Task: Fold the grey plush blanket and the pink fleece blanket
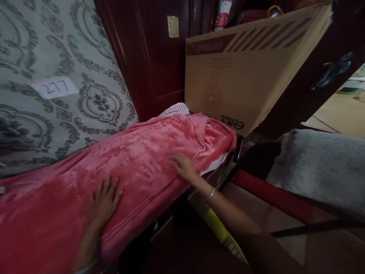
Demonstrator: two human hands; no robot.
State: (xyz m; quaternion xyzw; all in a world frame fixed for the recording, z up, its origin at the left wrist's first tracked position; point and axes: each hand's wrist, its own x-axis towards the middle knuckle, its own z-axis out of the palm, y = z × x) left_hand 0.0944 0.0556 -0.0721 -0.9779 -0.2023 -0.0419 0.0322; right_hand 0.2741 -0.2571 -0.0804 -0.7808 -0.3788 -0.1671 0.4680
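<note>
Rests spread left hand (105,203) on plush pinkish-red blanket (134,163), likely limp, best held by edge (159,199); cannot tell right hand (183,166) grip.

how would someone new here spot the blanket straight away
Start at the patterned wall on the left. Alongside it, below the paper marked 277, the blanket lies under the left hand. Its plain pinkish-red plush sets it apart from the striped cloth peeking out at its far end.
</note>
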